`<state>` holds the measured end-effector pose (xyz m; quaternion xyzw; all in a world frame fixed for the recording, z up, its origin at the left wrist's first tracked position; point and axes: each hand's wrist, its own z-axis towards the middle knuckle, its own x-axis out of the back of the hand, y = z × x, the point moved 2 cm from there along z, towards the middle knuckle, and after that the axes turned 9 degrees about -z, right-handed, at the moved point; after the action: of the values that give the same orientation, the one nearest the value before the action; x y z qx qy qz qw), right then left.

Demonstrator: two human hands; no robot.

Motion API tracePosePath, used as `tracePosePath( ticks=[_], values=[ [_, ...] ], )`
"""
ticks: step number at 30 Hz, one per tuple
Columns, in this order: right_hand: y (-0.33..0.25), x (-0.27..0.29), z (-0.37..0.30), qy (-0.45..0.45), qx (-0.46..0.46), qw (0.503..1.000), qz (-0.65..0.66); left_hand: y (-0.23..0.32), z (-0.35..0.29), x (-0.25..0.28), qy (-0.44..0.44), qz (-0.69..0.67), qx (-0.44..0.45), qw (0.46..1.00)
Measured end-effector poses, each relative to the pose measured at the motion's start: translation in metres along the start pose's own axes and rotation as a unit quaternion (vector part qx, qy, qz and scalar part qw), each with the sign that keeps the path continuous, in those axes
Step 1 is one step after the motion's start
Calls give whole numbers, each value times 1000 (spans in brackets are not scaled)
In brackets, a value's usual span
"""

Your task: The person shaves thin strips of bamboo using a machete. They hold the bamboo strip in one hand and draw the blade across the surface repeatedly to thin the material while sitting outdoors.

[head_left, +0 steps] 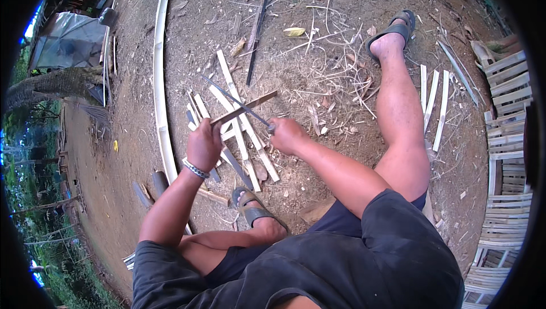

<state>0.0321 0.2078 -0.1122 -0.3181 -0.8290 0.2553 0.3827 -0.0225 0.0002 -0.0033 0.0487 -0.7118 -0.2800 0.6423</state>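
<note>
Brown earthen ground [330, 164] bears a long pale split-bamboo length [158, 70] at left. Straight pale bamboo strips [240, 143] lie crossed nearer, probably for easy reach. Above them the left hand [205, 141] grips a flat brown slat-like piece [260, 101], wood or metal I cannot tell; the right hand [286, 136] is closed round a slender dark tapered tool [256, 116], the two crossing, perhaps so one bears on the other.

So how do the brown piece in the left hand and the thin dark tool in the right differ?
The brown piece is broader; the dark tool is slimmer. From its hand, the brown piece points up and right, the dark tool up and left. Both are long, and they cross in this view.
</note>
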Motion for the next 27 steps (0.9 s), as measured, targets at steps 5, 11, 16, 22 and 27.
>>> tracePosePath(
  ticks=[5,11,16,22,27],
  values=[
    [0,-18,-14,81,53,993,-64,-5,0,-4,42,12,-84,995],
    [-16,9,-17,-13,-17,1000,-19,-15,9,7,24,-25,15,999],
    [53,-8,12,62,-14,998,-13,10,10,0,28,-23,-38,999],
    [13,8,-2,-11,-29,999,-17,16,18,4,45,-31,-33,998],
    [90,-8,29,19,-65,998,4,8,17,1,10,-33,-24,999]
  ],
)
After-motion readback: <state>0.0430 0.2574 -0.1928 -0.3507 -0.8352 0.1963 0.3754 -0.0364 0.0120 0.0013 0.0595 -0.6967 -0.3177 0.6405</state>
